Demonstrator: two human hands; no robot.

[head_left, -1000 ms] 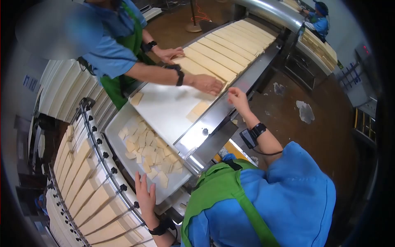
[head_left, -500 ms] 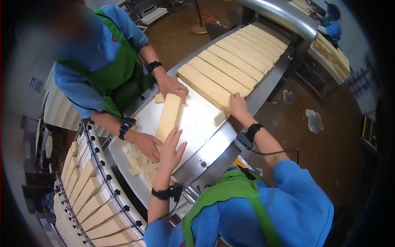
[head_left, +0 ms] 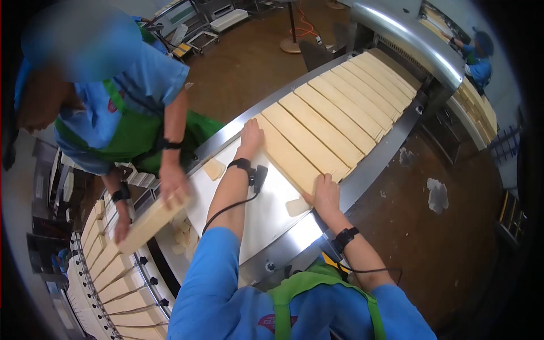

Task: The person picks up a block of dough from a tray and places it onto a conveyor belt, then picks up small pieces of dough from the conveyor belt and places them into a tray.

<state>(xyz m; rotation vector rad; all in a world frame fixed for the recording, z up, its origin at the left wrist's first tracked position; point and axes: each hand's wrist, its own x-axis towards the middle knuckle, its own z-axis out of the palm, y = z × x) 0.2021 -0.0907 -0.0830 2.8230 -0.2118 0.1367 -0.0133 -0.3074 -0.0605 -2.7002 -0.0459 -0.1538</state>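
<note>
Several long pale slabs (head_left: 328, 116) lie side by side on the metal conveyor. At the far-left end of the nearest slab (head_left: 289, 160), my left hand (head_left: 252, 139) has its fingers closed over the end. My right hand (head_left: 326, 195) is closed on the same slab's other end, at the conveyor's right side. A small pale offcut (head_left: 297, 207) lies on the white surface (head_left: 263, 212) just left of my right hand. Another offcut (head_left: 214, 169) lies left of my left forearm.
A co-worker (head_left: 130, 107) at the left holds a separate slab (head_left: 148, 226) above a slotted rack (head_left: 122, 283) filled with slabs. Loose scraps (head_left: 184, 235) lie in a tray. A metal machine housing (head_left: 408, 42) spans the conveyor's far end; another person (head_left: 479, 62) stands beyond.
My left hand has moved up and forward onto the nearest slab's far-left end. The co-worker has lifted the separate slab off the white surface and carried it left to the rack.
</note>
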